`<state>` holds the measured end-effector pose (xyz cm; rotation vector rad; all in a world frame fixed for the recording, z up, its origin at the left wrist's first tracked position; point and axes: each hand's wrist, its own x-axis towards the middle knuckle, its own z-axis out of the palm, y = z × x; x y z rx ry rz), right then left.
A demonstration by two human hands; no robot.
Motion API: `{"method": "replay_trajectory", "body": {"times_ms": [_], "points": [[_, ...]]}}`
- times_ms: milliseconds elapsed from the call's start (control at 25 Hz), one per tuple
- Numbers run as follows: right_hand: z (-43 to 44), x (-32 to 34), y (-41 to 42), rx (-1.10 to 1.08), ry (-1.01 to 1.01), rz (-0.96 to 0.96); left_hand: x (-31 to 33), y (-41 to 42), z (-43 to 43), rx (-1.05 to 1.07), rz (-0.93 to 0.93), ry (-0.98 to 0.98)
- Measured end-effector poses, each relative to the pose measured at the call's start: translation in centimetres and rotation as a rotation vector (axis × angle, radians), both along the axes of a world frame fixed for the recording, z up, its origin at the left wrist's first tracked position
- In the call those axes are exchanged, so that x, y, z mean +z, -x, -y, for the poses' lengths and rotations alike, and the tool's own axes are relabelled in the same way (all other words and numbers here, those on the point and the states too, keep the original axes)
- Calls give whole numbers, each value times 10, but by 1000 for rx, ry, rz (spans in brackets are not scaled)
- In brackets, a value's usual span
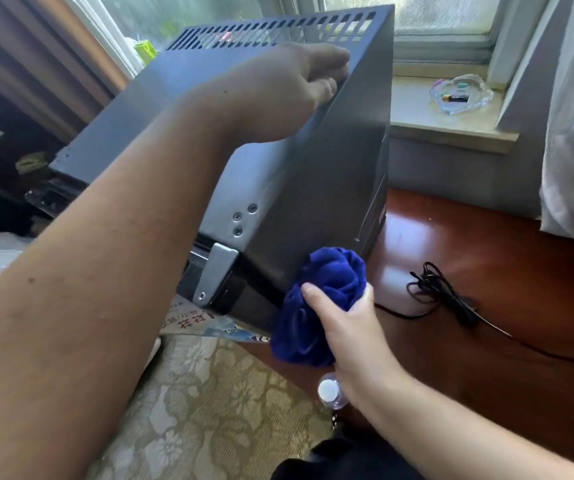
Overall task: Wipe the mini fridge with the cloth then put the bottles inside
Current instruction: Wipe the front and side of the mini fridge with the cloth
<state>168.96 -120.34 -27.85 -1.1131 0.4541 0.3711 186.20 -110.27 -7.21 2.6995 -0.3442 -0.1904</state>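
Blue microfibre cloth (323,303) is bunched in my right hand (351,327), fingers clenched around it, and I press it against the lower corner of the mini fridge's (306,188) dark side panel. That panel rises up and away from my fingers toward the vented back edge, so the wipe should, I judge, travel along its length. My left hand (278,95) reaches over the grey metal top, fingers hooked on the far upper edge, steadying the fridge. One bottle (330,391), white cap up, stands just under my right wrist. Polished red-brown table (486,237) carries the fridge and a coiled black cord (441,289); a windowsill (451,128) lies beyond, patterned carpet (209,393) below.
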Motion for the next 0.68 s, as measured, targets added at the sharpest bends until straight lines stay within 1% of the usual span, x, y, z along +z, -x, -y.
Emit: {"method": "replay_trajectory", "body": {"times_ms": [200, 360, 440, 560, 680], "points": [[-12, -16, 13, -32, 37, -17, 1, 8, 4, -3, 25, -12], [-14, -42, 2, -47, 14, -102, -5, 9, 3, 15, -5, 52], [-13, -55, -10, -35, -1, -152, -8, 12, 5, 17, 3, 48], [-1, -57, -39, -49, -25, -173, -9, 22, 12, 7, 52, -33], [21, -37, -72, -67, -91, -97, -5, 34, 23, -38, 128, -196]]}}
